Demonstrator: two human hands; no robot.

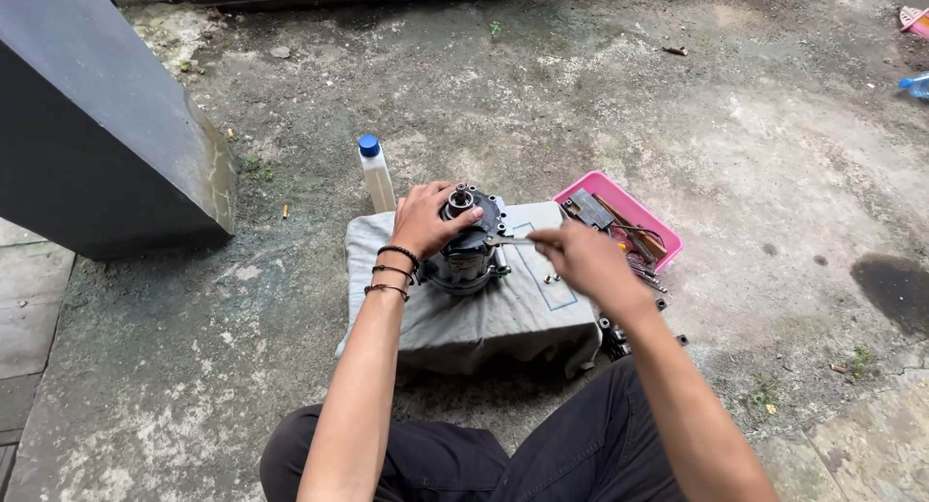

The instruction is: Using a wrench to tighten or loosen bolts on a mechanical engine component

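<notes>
**Both hands on the metal housing, wrench set against its rim**

I'm sitting on the concrete ground (677,115), looking down at the grey cloth (503,313) draped over a low block right in front of my knees. On top of the cloth, a little toward its far edge, stands the dark metal housing (466,255), round and upright, with a ring of bolts about its top face and a shiny hub in the centre.

My left hand (431,220) comes in from 7 o'clock and clamps over the housing's top at its 9 o'clock side, fingers curled round the rim, thumb reaching toward the hub. Three dark bracelets sit on that wrist.

My right hand (579,255) is at 3 o'clock of the housing, fingers pinched together on the handle of a slim silver wrench (511,241). It's blurred, so I cannot tell the grip finger by finger. The wrench lies level, its far end meeting the housing's rim.

At 2 o'clock, just beside the cloth, sits a pink tray (608,185) full of tools. At 11 o'clock stands a white bottle (377,181) with a blue cap, upright, just beside the cloth's far left corner. A big dark slab (97,134) leans at 10 o'clock, well apart.
</notes>
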